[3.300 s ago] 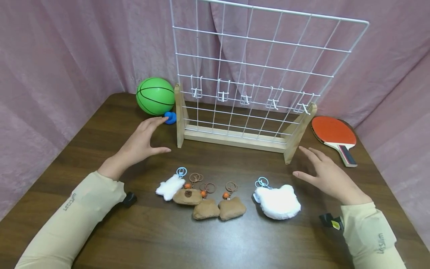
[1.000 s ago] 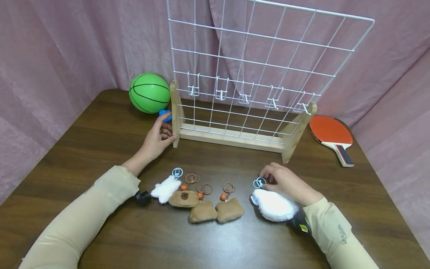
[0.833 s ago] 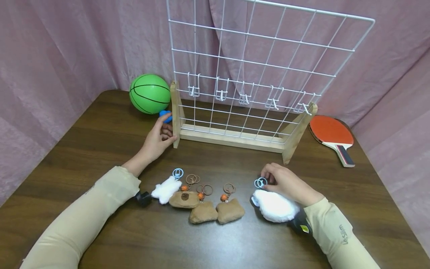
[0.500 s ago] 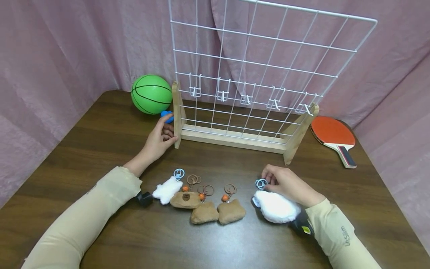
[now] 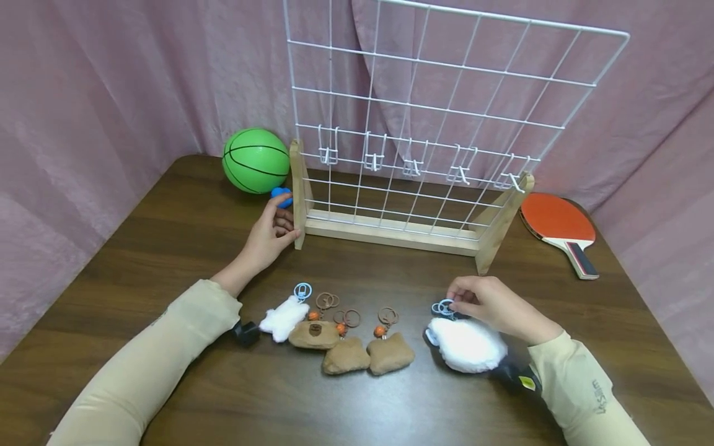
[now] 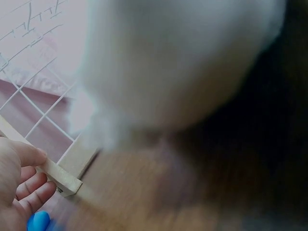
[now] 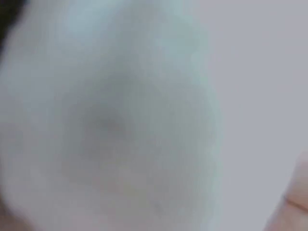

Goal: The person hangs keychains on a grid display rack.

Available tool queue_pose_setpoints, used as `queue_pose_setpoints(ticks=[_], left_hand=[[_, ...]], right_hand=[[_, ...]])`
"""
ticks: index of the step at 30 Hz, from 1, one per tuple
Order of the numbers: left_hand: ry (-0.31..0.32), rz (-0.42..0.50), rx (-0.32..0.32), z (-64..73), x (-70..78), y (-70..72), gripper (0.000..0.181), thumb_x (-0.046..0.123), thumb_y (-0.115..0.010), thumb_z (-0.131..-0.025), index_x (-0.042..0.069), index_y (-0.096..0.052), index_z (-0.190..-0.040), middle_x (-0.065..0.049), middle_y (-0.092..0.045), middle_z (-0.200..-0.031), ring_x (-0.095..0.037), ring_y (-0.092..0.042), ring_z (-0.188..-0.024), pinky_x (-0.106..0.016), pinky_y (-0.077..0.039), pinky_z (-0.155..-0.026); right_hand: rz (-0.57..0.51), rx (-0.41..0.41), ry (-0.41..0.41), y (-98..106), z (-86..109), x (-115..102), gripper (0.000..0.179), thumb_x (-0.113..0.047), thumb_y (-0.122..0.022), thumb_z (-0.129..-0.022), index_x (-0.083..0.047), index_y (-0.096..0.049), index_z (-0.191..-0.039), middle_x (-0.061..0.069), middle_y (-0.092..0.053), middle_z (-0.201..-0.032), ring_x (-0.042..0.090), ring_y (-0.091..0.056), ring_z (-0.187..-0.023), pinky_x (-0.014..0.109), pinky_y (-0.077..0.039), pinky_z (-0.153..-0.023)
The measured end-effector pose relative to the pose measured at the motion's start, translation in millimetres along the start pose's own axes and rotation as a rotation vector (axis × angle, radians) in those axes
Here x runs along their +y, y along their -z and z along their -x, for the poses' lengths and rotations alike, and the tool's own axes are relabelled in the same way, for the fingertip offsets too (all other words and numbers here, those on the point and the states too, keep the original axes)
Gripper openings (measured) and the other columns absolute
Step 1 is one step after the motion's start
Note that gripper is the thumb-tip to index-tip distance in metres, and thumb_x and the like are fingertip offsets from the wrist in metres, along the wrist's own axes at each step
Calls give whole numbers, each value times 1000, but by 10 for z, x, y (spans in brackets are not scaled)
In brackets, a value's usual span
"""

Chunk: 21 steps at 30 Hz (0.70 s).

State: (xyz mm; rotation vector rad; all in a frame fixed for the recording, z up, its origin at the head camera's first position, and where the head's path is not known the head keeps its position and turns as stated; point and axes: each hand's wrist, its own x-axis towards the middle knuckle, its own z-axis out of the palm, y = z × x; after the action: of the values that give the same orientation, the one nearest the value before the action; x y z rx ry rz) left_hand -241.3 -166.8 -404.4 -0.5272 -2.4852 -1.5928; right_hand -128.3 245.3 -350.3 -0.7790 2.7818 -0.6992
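In the head view, my left hand (image 5: 263, 243) grips the left wooden leg (image 5: 298, 186) of the white wire grid rack (image 5: 390, 232), thumb at its front edge. The left wrist view shows the fingers curled beside that leg. My right hand (image 5: 496, 305) pinches the light-blue key ring (image 5: 444, 307) of a white plush keychain (image 5: 470, 347) lying on the table. A smaller white plush keychain (image 5: 284, 319) and several brown plush keychains (image 5: 390, 354) with orange beads lie to its left. Blurred pale shapes block much of both wrist views.
Several white hooks (image 5: 413, 167) hang in a row on the grid. A green ball (image 5: 256, 161) and a small blue object (image 5: 281, 197) are by the rack's left leg. A table-tennis bat (image 5: 558, 223) lies at the right, and pink curtains (image 5: 139, 80) hang behind.
Since the earliest frame, my left hand has moved right onto the rack's leg. My right hand has moved left onto the key ring. Over the last second both hands stay nearly in place.
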Motion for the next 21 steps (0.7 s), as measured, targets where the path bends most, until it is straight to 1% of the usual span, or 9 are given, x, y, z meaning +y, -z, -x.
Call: queue_pose_setpoints(ticks=[4,12,17,21], left_hand=[[10,-3,2,-9,-12,-11,73,-4,-65,-87,8,-27,-147,-25,-52,-111,-30,-56,-92,-10,-46,-72],[16,-4,-3,-1,-7,-8,73,-4,-65,-87,9,-27,-147,-25,-52,-112,-30,-56,-92,-10,-46,-72],[13,-6,-11,4,-5,-6,72,-3,-65,-87,9,-27,-147,-25,-52,-112,-32,-57,-94,-11,-46,-73],[11,-9,-7,-2,-9,4,72,-3,-65,-87,8,-27,-147,-25,-52,-112,-32,-57,-93,-11,-46,-72]], right_hand=[[-23,4,-3,110,62,-31,12,-6,-71,-84,-16,-65,-88,-10,-63,-77,0,-55,-72,20,-51,-64],[-22,30,1,299,202,-129,12,-7,-71,-85,-17,-65,-87,-10,-63,-76,-3,-53,-69,19,-49,-59],[-24,58,40,410,292,-187,11,-8,-71,-85,-17,-64,-88,-10,-63,-75,-4,-53,-67,19,-49,-57],[-30,83,74,470,322,-225,12,-8,-71,-85,-18,-65,-89,-12,-63,-76,-4,-53,-68,19,-48,-56]])
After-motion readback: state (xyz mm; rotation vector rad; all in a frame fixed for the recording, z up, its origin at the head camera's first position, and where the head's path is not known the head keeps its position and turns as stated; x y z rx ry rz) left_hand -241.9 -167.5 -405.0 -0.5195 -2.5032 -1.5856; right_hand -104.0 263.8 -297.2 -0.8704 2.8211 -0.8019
